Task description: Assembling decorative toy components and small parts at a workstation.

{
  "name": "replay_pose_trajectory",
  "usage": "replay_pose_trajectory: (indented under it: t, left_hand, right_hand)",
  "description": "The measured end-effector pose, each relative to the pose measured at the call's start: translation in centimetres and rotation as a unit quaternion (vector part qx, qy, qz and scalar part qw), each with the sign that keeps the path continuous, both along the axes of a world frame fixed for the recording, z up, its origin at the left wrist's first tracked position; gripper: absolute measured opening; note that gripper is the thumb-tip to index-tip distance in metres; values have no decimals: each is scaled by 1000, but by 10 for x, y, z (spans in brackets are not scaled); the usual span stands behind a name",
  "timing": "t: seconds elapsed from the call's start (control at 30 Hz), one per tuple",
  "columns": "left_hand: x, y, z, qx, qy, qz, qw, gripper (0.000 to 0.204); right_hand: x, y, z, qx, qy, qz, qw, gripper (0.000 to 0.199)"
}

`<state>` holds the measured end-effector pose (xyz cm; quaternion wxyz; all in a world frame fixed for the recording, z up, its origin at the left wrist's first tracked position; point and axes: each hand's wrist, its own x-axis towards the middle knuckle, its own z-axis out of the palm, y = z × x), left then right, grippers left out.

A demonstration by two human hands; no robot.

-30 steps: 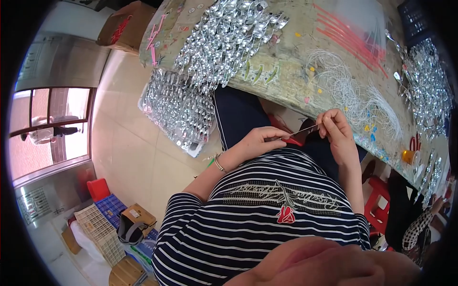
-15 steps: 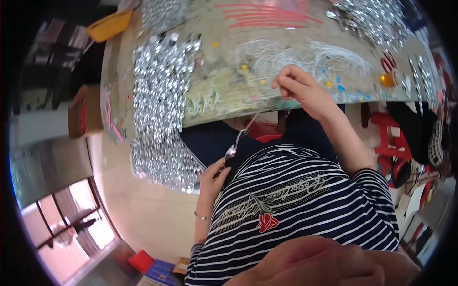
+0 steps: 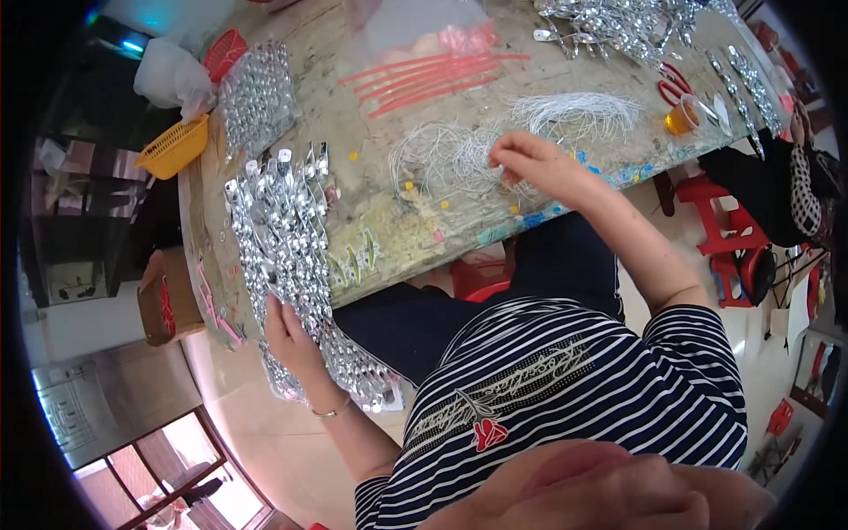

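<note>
My left hand (image 3: 296,352) lies on the pile of silver beaded strands (image 3: 287,221) at the table's left side, its fingers stretched out flat along them. The strands are shiny and hang over the near table edge. Above a loose bunch of white cords (image 3: 442,159), my right hand (image 3: 534,168) is closed, thumb and fingers bent together. What those fingers hold, if anything, is too small to make out. Another bundle of white cords (image 3: 579,113) lies just beyond my right hand.
Red strips (image 3: 424,79) lie mid-table. A bag of silver pieces (image 3: 258,97) and a yellow basket (image 3: 175,148) sit far left. More silver strands (image 3: 618,31), red-handled scissors (image 3: 674,84) and a cup of amber liquid (image 3: 682,117) are at right. A red stool (image 3: 715,216) stands beyond the table.
My left hand has moved from my lap leftward onto the silver pile. The silver strand hanging on a cord by my lap is no longer there. My right hand stays over the cords, still closed.
</note>
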<state>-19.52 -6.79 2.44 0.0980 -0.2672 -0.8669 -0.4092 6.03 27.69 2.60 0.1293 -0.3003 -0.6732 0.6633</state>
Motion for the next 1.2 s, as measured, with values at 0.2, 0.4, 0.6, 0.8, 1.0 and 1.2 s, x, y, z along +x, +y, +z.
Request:
replay_pose_trajectory:
  t: [0.2,0.4,0.6,0.8,1.0,1.2]
  left_hand:
    - [-46,32,5,-152,86,-26,984,35]
    - [-59,48,-19,-225,187,-27,956,42]
    - [-35,43,-12,-172,259,34,950,37]
    - [33,64,-14,-60,181,12,982,24]
    - [75,53,-9,-59,148,-21,987,18]
    - [76,50,-12,-14,67,-1,998,16]
  right_hand:
    - [29,79,1,138,-58,-111,983,24]
    - [16,154,18,249,-37,-156,955,31]
    - [-68,223,-8,396,-21,-116,911,36]
    - [-148,320,-79,822,158,-345,425,28]
    - [-143,275,-38,567,-139,-134,801,37]
    - [-119,255,-7,563,-111,-79,815,24]
